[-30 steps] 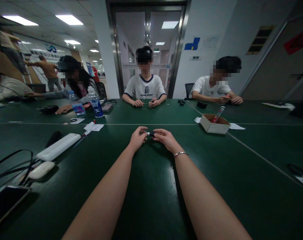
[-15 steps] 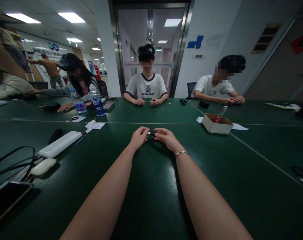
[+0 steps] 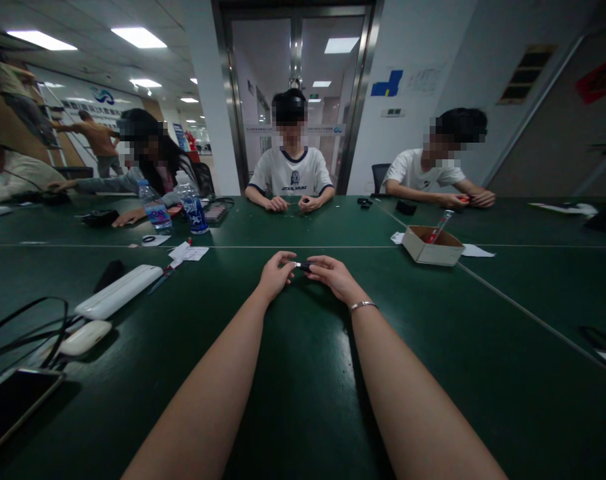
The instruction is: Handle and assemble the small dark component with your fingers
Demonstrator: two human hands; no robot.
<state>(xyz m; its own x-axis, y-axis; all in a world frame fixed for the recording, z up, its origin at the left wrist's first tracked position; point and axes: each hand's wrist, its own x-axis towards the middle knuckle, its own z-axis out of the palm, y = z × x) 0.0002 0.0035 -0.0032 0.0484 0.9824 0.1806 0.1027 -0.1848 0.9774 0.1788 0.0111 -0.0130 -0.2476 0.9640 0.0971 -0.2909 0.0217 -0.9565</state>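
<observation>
Green table (image 3: 303, 373) lies below; stick (image 3: 305, 267) runs crosswise from left hand (image 3: 275, 275), fingers pinching its silver end, to right hand (image 3: 335, 276), clamped on its dark end.

Phone (image 3: 20, 408) at L edge, white case (image 3: 86, 338) nearby; 2 bottles (image 3: 193, 210) (both standing) farther back; box (image 3: 427, 254) on R w/ tube (image 3: 441, 227) leaning inside.

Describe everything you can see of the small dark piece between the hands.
The small piece is slim and short, black with a shiny, metal-looking silver end. It lies roughly level, silver end at the left hand's fingertips, black end in the right hand's. Fingers hide both ends; finer detail is too small to tell.
</observation>
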